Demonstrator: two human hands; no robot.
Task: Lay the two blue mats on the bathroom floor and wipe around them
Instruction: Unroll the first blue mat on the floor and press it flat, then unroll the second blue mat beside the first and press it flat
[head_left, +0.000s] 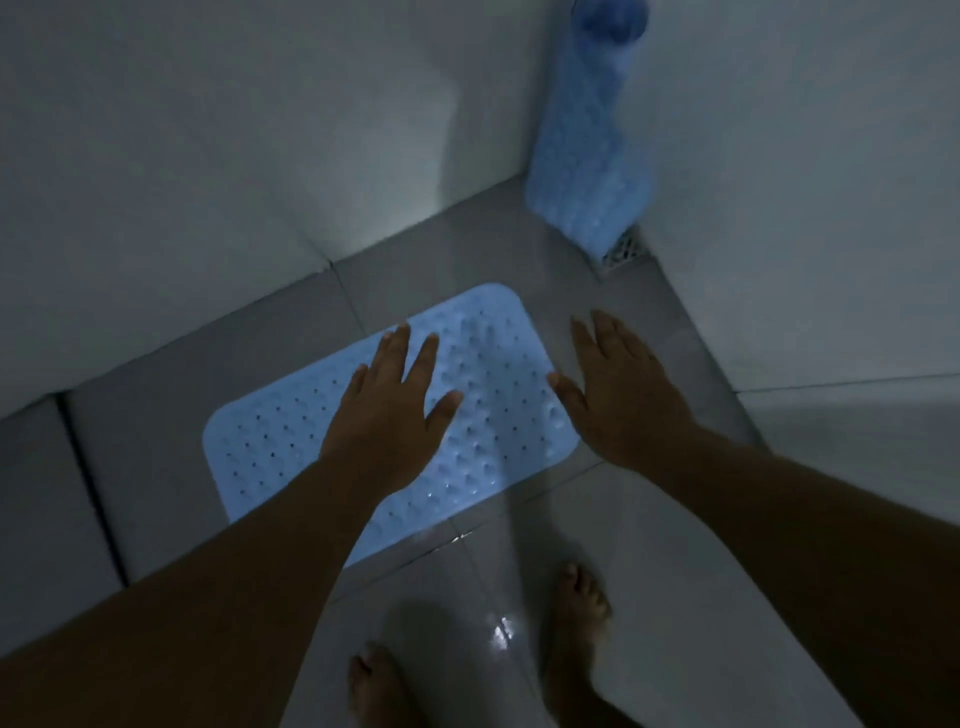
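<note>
One blue mat (322, 441) lies flat on the grey bathroom floor (649, 545), close along the foot of the wall, its holes and bumps showing. The left hand (389, 410) hovers or rests over its middle with the fingers (395, 348) straight and spread, holding nothing; whether the palm actually touches cannot be told. The right hand (618, 395) is over the mat's right-hand end, also flat and released, its thumb at the edge.

The second blue mat (587, 156) stands rolled or folded upright in the corner, leaning on the wall just beside the floor drain (623, 254).

The step in hand looks like settling the first mat. To do it well, the person should press with flat palms from the middle outward so the underside beds down evenly, and check the corners lie flush. The floor shines as if wet, so bare feet (576, 608) near the mat call for steady footing.
</note>
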